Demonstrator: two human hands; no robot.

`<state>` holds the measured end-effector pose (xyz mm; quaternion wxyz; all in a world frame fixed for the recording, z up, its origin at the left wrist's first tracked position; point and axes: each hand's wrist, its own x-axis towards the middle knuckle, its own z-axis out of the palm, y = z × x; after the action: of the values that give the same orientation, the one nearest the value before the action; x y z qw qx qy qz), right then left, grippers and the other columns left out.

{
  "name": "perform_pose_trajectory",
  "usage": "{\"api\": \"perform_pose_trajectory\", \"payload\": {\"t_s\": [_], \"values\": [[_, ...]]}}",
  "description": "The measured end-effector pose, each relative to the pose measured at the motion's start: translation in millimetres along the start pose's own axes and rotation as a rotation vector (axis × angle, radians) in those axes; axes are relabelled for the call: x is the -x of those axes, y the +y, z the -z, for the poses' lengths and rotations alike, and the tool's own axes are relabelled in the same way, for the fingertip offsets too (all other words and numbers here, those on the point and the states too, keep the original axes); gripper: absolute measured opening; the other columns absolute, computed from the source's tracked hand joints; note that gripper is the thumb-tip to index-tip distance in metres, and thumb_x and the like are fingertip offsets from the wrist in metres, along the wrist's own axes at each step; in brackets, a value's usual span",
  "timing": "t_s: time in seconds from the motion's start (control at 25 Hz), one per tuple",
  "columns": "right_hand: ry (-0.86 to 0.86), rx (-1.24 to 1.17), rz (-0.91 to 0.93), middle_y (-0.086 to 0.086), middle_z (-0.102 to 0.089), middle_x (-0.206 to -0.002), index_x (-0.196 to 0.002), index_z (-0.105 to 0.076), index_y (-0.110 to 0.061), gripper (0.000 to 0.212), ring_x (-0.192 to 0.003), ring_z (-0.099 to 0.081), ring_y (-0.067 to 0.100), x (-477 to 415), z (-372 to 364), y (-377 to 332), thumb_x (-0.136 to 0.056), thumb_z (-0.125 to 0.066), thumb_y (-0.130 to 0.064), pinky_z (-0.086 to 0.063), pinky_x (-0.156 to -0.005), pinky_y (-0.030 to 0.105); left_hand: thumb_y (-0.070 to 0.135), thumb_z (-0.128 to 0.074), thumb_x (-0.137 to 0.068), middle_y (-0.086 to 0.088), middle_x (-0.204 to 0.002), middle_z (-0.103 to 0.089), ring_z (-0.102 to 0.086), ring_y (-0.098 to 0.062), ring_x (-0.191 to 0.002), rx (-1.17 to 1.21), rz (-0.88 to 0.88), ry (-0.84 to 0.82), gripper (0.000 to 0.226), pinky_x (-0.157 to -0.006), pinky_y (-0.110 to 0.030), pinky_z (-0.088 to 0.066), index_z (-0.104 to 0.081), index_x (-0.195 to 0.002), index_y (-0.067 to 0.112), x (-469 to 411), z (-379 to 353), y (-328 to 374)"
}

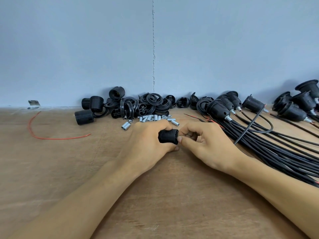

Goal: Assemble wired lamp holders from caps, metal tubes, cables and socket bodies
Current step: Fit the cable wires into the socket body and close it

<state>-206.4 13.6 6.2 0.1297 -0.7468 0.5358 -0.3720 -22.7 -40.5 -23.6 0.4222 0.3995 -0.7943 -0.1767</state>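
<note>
- The table [51,169] lay under both hands.
- Cables [276,152] fanned out just right of the right hand [207,144].
- Caps [151,102] were heaped beyond both hands.
- The left hand [146,142] gripped a socket [168,136], and the right hand's curled fingers pinched its right end.
- Tubes [150,118] lay just beyond the left knuckles.

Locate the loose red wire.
In the head view, the red wire lies curved at the far left, left of the socket bodies and in front of a wall bracket.
</note>
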Motion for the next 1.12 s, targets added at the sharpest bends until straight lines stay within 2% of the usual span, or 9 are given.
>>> {"api": "perform_pose_trajectory", "payload": {"t_s": [0.24, 0.36, 0.52, 0.72, 0.92, 1.12], "values": [[0.066, -0.026, -0.029, -0.008, -0.062, -0.062, -0.074, -0.071, -0.022, 0.015, -0.057, -0.052, 0.003, -0.2, -2.4, 1.0, -0.087, -0.070, -0.016, -0.038, -0.057, 0.010, 0.059, -0.077, -0.057, 0.026, -0.082, -0.070, -0.069, -0.003, -0.073, 0.058, 0.000, 0.061, 0.042, -0.070, -0.041, -0.061, -0.063, -0.095, 0.050, -0.5, -5.3, -2.8], [0.091, -0.012, -0.036, -0.007, -0.064, -0.063, -0.074, -0.070, -0.023, 0.014, -0.058, -0.053, 0.004, 0.3, -3.9, 1.2, -0.086, -0.070, -0.016, -0.039, -0.056, 0.010, 0.061, -0.076, -0.058, 0.030, -0.088, -0.069, -0.069, 0.000, -0.078, 0.040, -0.014, 0.069, 0.040, -0.071, -0.039, -0.062, -0.062, -0.094, 0.053, -1.0, -6.8, -3.8], [0.105, -0.004, -0.030, -0.007, -0.065, -0.065, -0.075, -0.070, -0.022, 0.014, -0.061, -0.056, 0.005, 0.5, -5.3, 1.0, -0.087, -0.070, -0.016, -0.040, -0.057, 0.010, 0.056, -0.080, -0.059, 0.027, -0.084, -0.069, -0.069, -0.002, -0.074, 0.035, -0.009, 0.075, 0.041, -0.068, -0.039, -0.061, -0.062, -0.095, 0.048, -1.8, -6.8, -3.7], [0.111, 0.012, -0.006, -0.007, -0.065, -0.067, -0.077, -0.071, -0.021, 0.012, -0.066, -0.058, 0.008, -1.0, -4.2, 2.2, -0.088, -0.072, -0.016, -0.041, -0.060, 0.010, 0.065, -0.074, -0.057, 0.034, -0.085, -0.067, -0.067, 0.003, -0.074, -0.006, 0.007, 0.079, 0.044, -0.067, -0.036, -0.060, -0.061, -0.096, 0.050, -1.6, -6.3, -2.6], [0.054, 0.087, 0.064, -0.010, -0.062, -0.066, -0.080, -0.070, -0.019, 0.010, -0.068, -0.057, 0.008, 0.2, -2.0, 3.2, -0.088, -0.072, -0.014, -0.039, -0.060, 0.012, 0.053, -0.080, -0.060, 0.031, -0.094, -0.066, -0.068, 0.002, -0.079, -0.018, -0.024, 0.043, 0.047, -0.072, -0.037, -0.061, -0.058, -0.101, 0.054, -1.5, -6.2, -3.0], [0.075, 0.030, 0.012, -0.010, -0.066, -0.067, -0.078, -0.070, -0.024, 0.010, -0.065, -0.057, 0.009, 0.8, -4.3, 4.9, -0.085, -0.068, -0.017, -0.041, -0.057, 0.014, 0.051, -0.082, -0.062, 0.028, -0.088, -0.068, -0.067, 0.002, -0.077, -0.013, 0.002, 0.075, 0.040, -0.069, -0.035, -0.059, -0.063, -0.097, 0.045, -0.5, -7.0, -3.3]]}}
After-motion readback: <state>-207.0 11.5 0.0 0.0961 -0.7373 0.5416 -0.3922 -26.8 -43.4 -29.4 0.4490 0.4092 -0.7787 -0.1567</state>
